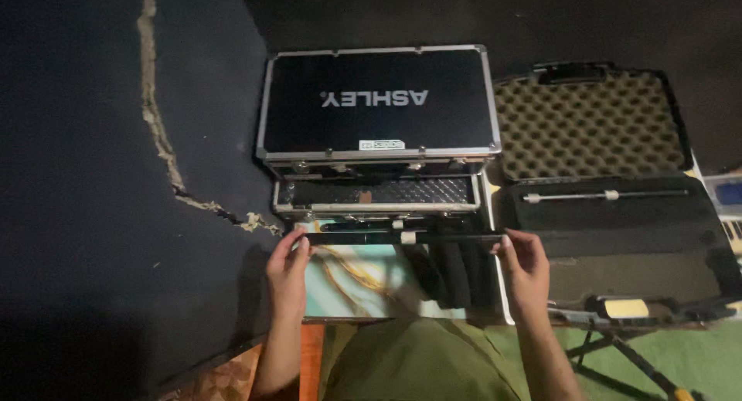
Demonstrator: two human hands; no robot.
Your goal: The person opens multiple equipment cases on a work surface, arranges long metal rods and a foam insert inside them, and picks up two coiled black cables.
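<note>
The left hand (287, 271) and the right hand (522, 268) each pinch with closed fingers one end of a long black rod (398, 236), level above the open metal case (379, 123), so lowering it seems to need both ends kept even.

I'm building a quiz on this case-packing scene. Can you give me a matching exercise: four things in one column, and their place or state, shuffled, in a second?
Things:
1. long dark rod
2. metal-edged case lid
3. thin silver rod
4. egg-crate foam

Place or state:
A. lines the raised lid of the black plastic case
B. held level by its ends between left hand and right hand
C. lies in the black plastic case's base
D. stands open behind the hands

Pairs: 1-B, 2-D, 3-C, 4-A
</note>
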